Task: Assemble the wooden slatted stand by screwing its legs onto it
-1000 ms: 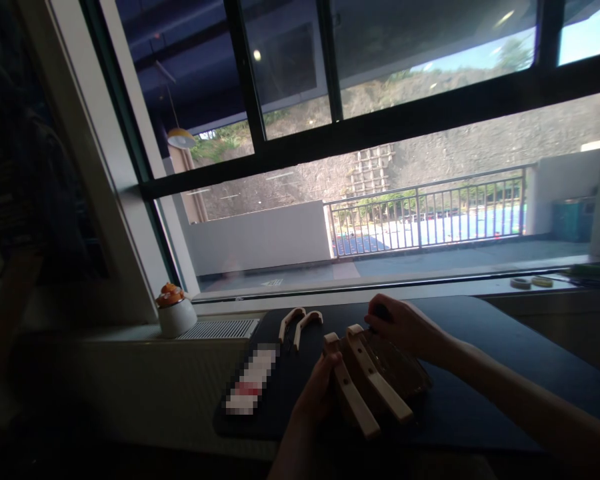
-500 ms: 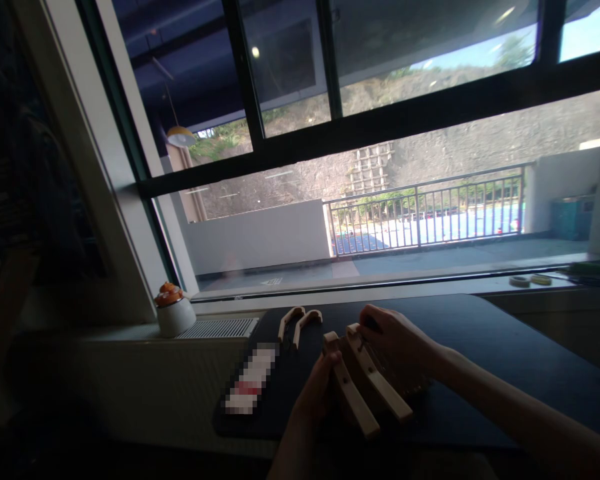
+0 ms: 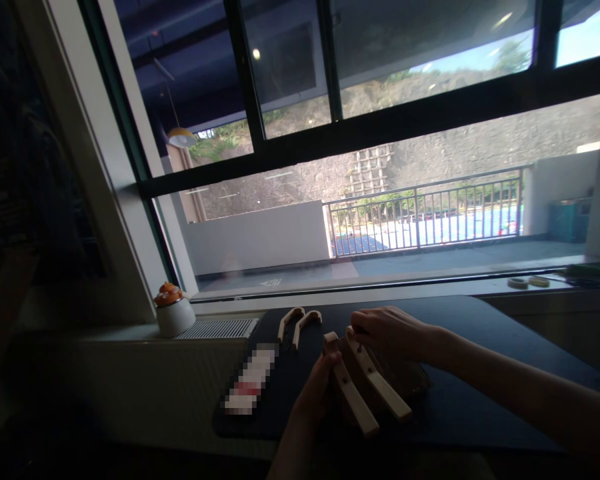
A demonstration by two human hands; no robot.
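Two pale curved wooden pieces with hooked upper ends lie side by side over a dark brown panel, near the table's front edge. My left hand (image 3: pixel 319 383) grips the left curved wooden piece (image 3: pixel 356 401) near its top, the thumb on its edge and the other fingers mostly hidden. Pinched fingers of my right hand (image 3: pixel 393 331) are at the hooked end of the right curved wooden piece (image 3: pixel 387 387), by a small dark fastener or hole (image 3: pixel 360 348). What they hold is too small and dark to tell. The brown panel (image 3: pixel 413 381) shows to the right, partly under my right wrist.
Two similar curved wooden pieces (image 3: pixel 307 321) lie farther back on the dark table (image 3: pixel 460 333). A blurred-out white and red item (image 3: pixel 250 380) is at the table's left. An orange-topped white jar (image 3: pixel 175 315) stands on the sill; tape rolls (image 3: pixel 518 283) lie at right, below the window.
My right hand has moved slightly left and its fingers have turned over the hooked end. The left hand and the wooden pieces look the same.
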